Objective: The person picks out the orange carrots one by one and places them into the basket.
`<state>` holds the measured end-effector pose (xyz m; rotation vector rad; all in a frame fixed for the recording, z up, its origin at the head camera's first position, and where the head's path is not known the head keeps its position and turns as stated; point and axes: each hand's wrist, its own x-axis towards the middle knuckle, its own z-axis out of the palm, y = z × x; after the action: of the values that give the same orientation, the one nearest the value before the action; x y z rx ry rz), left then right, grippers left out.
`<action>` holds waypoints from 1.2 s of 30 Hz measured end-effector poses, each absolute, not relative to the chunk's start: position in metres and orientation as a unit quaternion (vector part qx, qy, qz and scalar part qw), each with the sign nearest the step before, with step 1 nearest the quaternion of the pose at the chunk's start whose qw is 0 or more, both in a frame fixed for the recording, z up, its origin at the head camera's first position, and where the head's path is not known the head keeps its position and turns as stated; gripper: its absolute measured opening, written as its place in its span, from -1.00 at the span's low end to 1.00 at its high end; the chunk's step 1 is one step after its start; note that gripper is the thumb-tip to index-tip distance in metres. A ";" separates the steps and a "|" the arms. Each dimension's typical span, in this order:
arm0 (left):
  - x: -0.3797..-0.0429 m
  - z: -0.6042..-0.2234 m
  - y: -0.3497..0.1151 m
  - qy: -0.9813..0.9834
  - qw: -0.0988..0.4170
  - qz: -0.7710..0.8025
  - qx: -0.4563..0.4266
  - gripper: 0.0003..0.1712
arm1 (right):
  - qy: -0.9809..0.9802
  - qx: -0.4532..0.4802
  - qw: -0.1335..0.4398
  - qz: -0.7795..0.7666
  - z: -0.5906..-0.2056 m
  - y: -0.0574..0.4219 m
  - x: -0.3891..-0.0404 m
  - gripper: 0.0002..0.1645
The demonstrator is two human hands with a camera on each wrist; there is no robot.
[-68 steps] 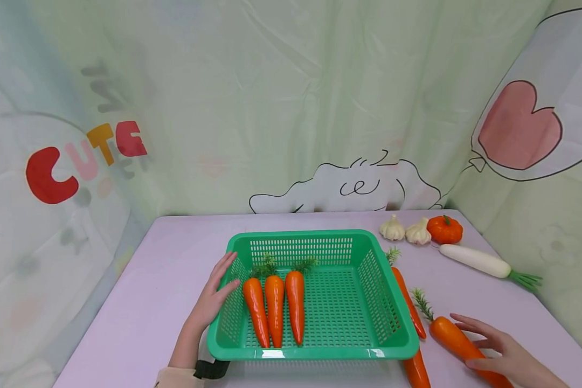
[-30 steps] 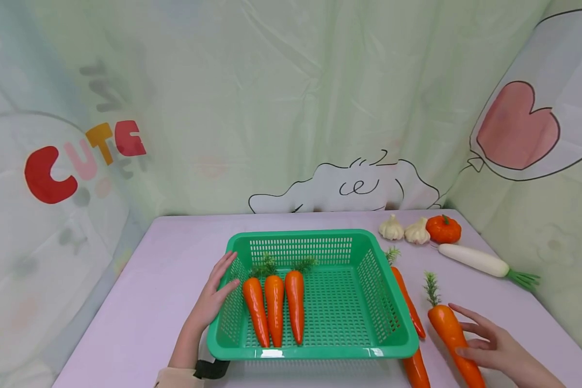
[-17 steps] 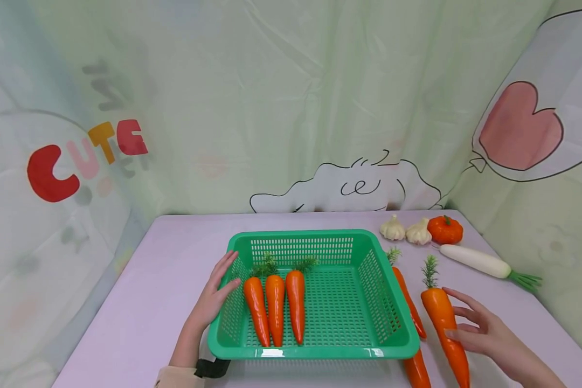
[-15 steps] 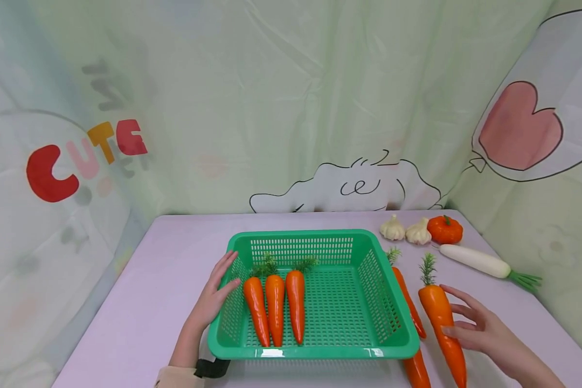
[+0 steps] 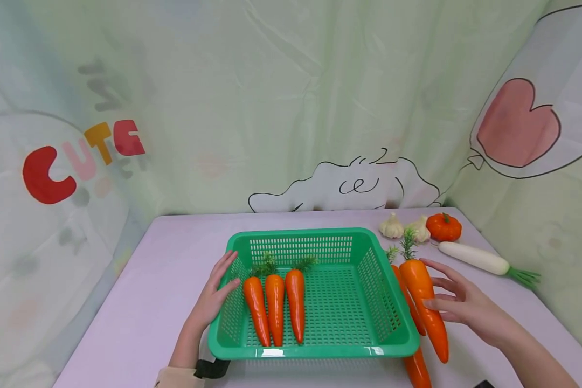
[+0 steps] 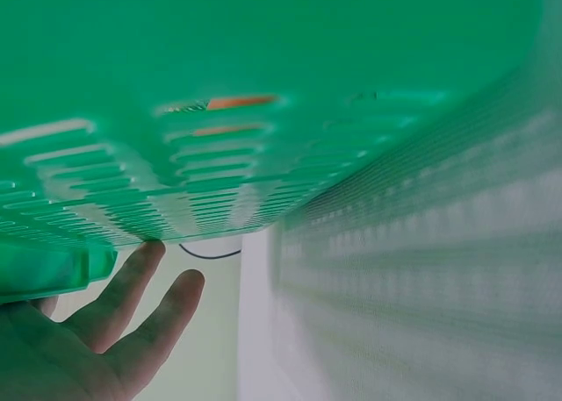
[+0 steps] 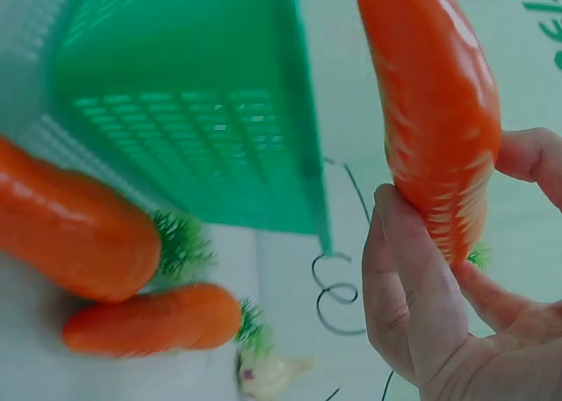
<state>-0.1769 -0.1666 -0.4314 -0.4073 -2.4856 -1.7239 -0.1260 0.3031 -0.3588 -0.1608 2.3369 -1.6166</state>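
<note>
My right hand (image 5: 463,302) pinches an orange carrot (image 5: 421,293) with a green leafy top between thumb and fingers. In the right wrist view that carrot (image 7: 439,94) is off the table, beside the basket's outer wall. A green plastic basket (image 5: 315,352) stands mid-table with three carrots (image 5: 275,310) lying side by side in its left half. My left hand (image 5: 212,299) rests on the basket's left rim, fingers extended; the left wrist view shows its fingers (image 6: 158,331) against the slotted wall. Two more carrots (image 5: 417,369) lie on the table along the basket's right side, partly hidden.
At the table's back right are two garlic bulbs (image 5: 392,226), an orange pumpkin (image 5: 444,227) and a white radish (image 5: 474,257) with green stems. A printed curtain (image 5: 291,108) closes off the back and sides. The pale table (image 5: 140,302) extends left of the basket.
My right hand has lifted the carrot and carried it left and away from me, towards the basket's right rim. It now overlaps a lying carrot in view. The left hand and basket stay put.
</note>
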 end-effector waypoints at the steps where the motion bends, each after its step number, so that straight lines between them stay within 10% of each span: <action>1: -0.177 -0.432 -0.167 -0.813 0.046 -0.565 -0.133 -0.34 | 0.810 -0.064 0.147 -0.564 -0.357 0.301 -0.127 -0.20; 36: -0.177 -0.433 -0.166 -0.809 0.046 -0.571 -0.134 -0.36 | 0.785 -0.097 0.202 -0.578 -0.321 0.198 -0.168 0.01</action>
<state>-0.1767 -0.1662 -0.4328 -0.4089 -2.4690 -1.7423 -0.1683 0.1983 -0.3206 -0.2710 2.1916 -1.6130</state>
